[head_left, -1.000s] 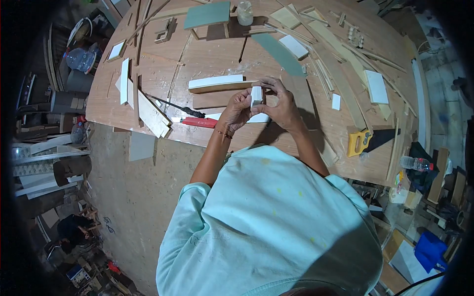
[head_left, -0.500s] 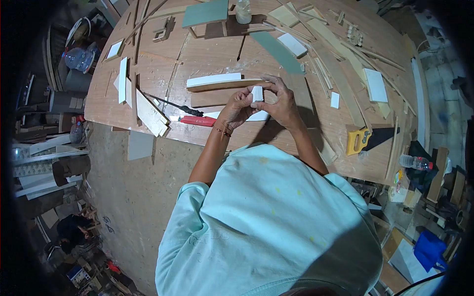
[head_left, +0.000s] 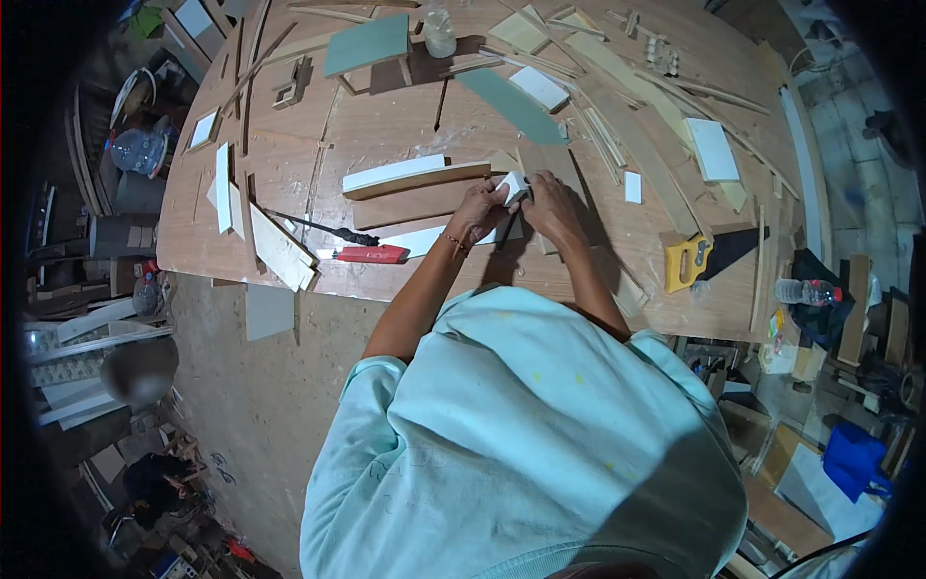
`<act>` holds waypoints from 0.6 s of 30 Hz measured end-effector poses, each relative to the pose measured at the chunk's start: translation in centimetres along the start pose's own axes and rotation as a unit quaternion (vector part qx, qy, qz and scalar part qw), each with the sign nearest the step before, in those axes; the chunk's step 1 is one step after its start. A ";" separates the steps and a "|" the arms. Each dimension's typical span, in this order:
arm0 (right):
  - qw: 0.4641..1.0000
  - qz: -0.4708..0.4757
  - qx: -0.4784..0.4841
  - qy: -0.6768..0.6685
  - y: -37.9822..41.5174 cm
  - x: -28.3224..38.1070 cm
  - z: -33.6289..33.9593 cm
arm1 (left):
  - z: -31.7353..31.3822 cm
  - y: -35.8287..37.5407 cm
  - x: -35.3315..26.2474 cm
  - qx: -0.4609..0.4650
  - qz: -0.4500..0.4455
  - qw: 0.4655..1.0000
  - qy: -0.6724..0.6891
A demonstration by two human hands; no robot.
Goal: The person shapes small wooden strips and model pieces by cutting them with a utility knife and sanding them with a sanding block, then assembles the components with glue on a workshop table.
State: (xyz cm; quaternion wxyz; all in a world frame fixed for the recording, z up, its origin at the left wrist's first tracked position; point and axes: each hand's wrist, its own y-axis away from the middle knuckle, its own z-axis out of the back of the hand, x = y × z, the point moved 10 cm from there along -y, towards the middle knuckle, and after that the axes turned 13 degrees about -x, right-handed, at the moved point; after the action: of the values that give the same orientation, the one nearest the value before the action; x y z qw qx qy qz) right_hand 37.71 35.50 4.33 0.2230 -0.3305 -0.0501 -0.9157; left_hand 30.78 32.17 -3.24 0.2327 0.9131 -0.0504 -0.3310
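Note:
A small white block (head_left: 514, 186) is between my hands over the wooden table. My left hand (head_left: 479, 209) has its fingers closed round the block's left side. My right hand (head_left: 553, 209) is at the block's right side with its fingers bent together; what they pinch, if anything, is too small to make out. Left of my hands lie a white strip and a long brown wooden piece (head_left: 415, 181). A red-handled tool (head_left: 371, 254) and a dark rod-like tool (head_left: 333, 230) rest near the table's front edge.
A yellow-handled saw (head_left: 688, 263) lies at the right. Wood strips and offcuts spread over the back right. A green-topped piece (head_left: 368, 46) and a clear plastic container (head_left: 440, 35) stand at the back. White-faced boards (head_left: 280, 249) lie at the left edge.
Both hands have moved lower over the table relative to the wooden pieces. The block has tilted, and my right hand's fingers have shifted to its right side. The whole view has shifted slightly.

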 end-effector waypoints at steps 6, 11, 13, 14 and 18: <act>0.971 -0.143 -0.055 0.183 0.3 -4.4 1.4 | -0.1 -0.9 0.4 0.038 0.002 0.999 -0.014; 0.955 -0.234 -0.035 0.181 0.1 -6.5 0.3 | -1.1 1.2 -1.7 0.011 -0.018 1.000 -0.008; 0.964 -0.227 -0.053 0.127 0.6 -5.9 1.4 | -1.1 1.9 -2.7 -0.015 -0.028 0.999 -0.004; 0.970 -0.222 -0.068 0.073 0.7 -5.4 2.3 | -0.8 2.3 -3.2 -0.031 -0.043 0.999 -0.006; 0.978 -0.109 -0.068 -0.163 0.2 -1.5 4.5 | 1.2 3.0 -4.8 -0.108 -0.081 0.991 -0.023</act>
State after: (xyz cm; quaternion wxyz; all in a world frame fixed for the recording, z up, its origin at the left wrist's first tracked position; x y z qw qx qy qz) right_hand 41.43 36.93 6.86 0.0873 -0.4824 -0.0589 -0.8696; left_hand 26.50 30.20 0.15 0.3011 0.8760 0.0541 -0.3729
